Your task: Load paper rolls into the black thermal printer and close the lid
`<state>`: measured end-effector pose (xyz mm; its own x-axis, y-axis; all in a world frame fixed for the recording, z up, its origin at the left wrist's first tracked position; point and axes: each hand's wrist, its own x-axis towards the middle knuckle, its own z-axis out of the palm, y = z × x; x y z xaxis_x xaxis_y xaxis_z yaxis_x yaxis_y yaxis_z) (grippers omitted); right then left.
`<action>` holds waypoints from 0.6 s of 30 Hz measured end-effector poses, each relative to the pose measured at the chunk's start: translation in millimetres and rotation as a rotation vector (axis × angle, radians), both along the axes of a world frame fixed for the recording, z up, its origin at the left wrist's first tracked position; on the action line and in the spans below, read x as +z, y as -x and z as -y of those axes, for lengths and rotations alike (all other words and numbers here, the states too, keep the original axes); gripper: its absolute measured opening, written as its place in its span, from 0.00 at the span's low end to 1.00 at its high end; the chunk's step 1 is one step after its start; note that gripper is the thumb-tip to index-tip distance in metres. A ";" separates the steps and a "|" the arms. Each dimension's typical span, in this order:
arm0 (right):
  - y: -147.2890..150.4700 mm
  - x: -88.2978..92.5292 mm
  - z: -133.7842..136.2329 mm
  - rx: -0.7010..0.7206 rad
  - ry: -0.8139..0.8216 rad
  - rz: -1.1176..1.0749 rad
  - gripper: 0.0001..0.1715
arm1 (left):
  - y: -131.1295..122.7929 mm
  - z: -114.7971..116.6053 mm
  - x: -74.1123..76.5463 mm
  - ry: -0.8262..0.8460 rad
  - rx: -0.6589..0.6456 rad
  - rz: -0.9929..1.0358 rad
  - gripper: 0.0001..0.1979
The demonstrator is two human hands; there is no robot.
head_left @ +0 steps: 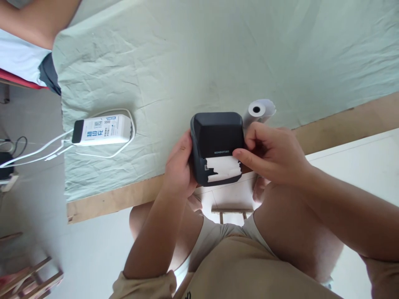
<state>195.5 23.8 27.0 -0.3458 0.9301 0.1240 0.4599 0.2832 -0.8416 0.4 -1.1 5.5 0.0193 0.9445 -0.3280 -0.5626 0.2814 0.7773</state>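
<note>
A dark label printer (pixel 220 133) with lettering on its lid sits at the near edge of the table. A piece of torn white label paper (pixel 225 168) lies across its front. My left hand (pixel 181 166) is wrapped round the printer's left side, its fingertips hidden beneath. At the right side, my right hand (pixel 274 151) has its thumb on the lid's lower corner and its fingers curled against the side. Just behind the right hand a white paper roll (pixel 258 110) with a dark core rests on the cloth, partly covered by the fingers.
A pale green cloth (pixel 187 54) covers the table, whose bare wooden edge (pixel 118 197) shows in front. On the left lies a white power strip (pixel 104 129) with several white cables. Another person's arm (pixel 37 18) reaches in at the upper left. Wooden stools stand on the floor.
</note>
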 end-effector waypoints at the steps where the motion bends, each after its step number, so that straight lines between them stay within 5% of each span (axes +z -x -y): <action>1: -0.1 -0.8 0.5 0.000 0.025 -0.038 0.20 | -0.3 -0.5 0.9 -0.002 0.012 0.011 0.13; 5: -2.4 -1.5 3.0 0.032 0.039 -0.154 0.21 | 0.9 -1.7 1.6 -0.006 0.065 -0.015 0.15; 11: 0.9 9.1 9.9 -0.139 -0.305 -0.131 0.14 | 1.9 -3.1 -2.1 0.042 0.104 -0.068 0.16; 15: 7.9 6.7 8.4 -0.335 -0.398 -0.150 0.07 | 1.0 -1.8 1.7 0.049 0.040 -0.143 0.15; 18: 12.0 3.5 2.4 -0.293 -0.446 0.046 0.04 | 1.3 0.6 5.7 -0.023 -0.083 -0.192 0.18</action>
<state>183.5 21.4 30.6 -0.0941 0.8489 0.5200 0.6073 0.4629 -0.6457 -0.8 -1.7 11.1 0.0368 0.9496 -0.3114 -0.3790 0.3016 0.8749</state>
